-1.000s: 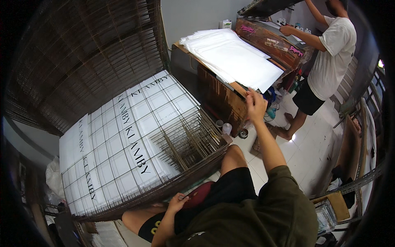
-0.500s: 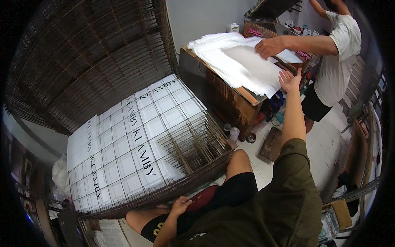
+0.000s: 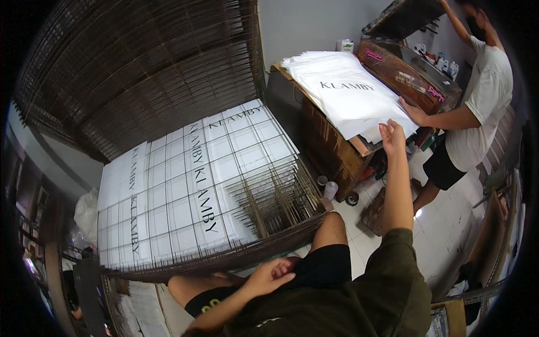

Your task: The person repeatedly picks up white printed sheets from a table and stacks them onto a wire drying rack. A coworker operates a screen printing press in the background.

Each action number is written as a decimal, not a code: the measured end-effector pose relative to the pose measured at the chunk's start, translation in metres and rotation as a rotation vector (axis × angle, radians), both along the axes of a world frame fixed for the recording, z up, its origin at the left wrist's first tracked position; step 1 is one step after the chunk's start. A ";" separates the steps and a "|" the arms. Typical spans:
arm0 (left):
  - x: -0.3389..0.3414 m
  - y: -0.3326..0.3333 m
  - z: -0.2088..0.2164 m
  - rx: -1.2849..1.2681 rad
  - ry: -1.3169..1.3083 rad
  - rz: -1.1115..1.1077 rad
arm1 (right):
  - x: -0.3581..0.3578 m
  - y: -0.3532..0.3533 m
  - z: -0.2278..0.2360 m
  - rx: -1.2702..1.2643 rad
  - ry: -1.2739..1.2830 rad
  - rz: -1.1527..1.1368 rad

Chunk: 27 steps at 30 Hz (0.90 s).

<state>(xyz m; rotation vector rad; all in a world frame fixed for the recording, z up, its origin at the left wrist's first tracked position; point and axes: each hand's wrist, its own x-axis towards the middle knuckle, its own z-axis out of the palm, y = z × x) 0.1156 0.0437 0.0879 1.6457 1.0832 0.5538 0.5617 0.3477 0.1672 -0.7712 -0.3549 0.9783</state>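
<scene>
The right hand [image 3: 391,136] pinches one printed sheet [image 3: 356,102]; one co-worker's hand [image 3: 413,112] lies just beyond. The left hand [image 3: 272,277], half-curled, sits between two knees [image 3: 332,227].

A head-worn fisheye looks down over left hand [image 3: 272,277] and right hand [image 3: 393,136].

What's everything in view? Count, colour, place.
printed sheet: one, white with black lettering, atop the sheet pile
sheet pile: one, white, on the bench
bench: one, brown wood, upper centre-right
raised wire racks: stacked, count unclear, dark, upper left
racked sheets: several, white with black lettering, under wire grids, left
dark panel: one, tilted, upper right
wooden box: one, brown, floor right of bench
bottle: one, whitish, floor beside bench
bag: one, white, far left
co-worker: one, white shirt, black shorts, right
left hand: one, bare, over the lap
right hand: one, bare, at the printed sheet's near edge
</scene>
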 end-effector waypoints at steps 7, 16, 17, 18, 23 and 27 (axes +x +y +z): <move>0.098 0.161 0.105 -0.369 -0.433 0.124 | -0.121 -0.080 0.019 0.163 0.067 -0.015; 0.131 0.214 0.145 0.042 -0.866 0.501 | -0.236 -0.152 -0.008 0.408 -0.446 -0.096; 0.121 0.208 0.163 0.054 -0.876 0.477 | -0.243 -0.156 -0.027 0.420 -0.465 0.060; 0.108 0.202 0.182 0.066 -0.883 0.454 | -0.247 -0.154 -0.044 0.327 -0.292 0.303; 0.007 0.184 0.249 0.114 -0.938 0.469 | -0.232 -0.108 -0.100 0.333 0.295 0.547; -0.065 0.128 0.303 0.182 -0.886 0.562 | -0.233 -0.108 -0.066 0.420 0.522 0.764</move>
